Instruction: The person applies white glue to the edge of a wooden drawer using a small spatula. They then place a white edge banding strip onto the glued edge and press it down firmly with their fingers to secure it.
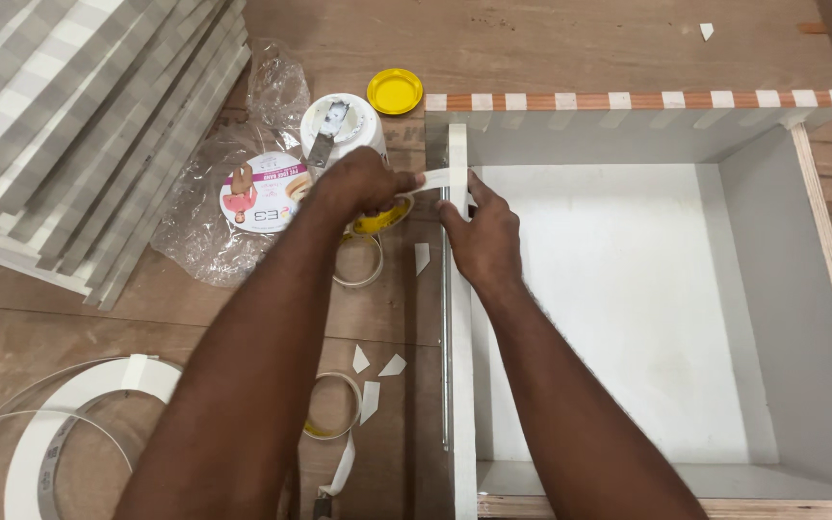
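Note:
A white open box [618, 289] with plywood edges lies on the wooden floor, its left wall edge [457, 318] running toward me. My left hand [358, 183] pinches a white edge band strip [435, 179] and holds it stretched across to the wall's top. My right hand [481, 236] presses fingers down on the strip where it meets the wall edge. A yellowish roll [377, 220] sits just under my left hand.
A white glue tub [342, 123] with a blade in it and a yellow lid [395, 91] stand behind my hands. Stacked grey-white panels [79, 125] lie far left, beside a plastic bag [243, 197]. A coil of white band [60, 433] and several cut scraps [377, 371] litter the floor.

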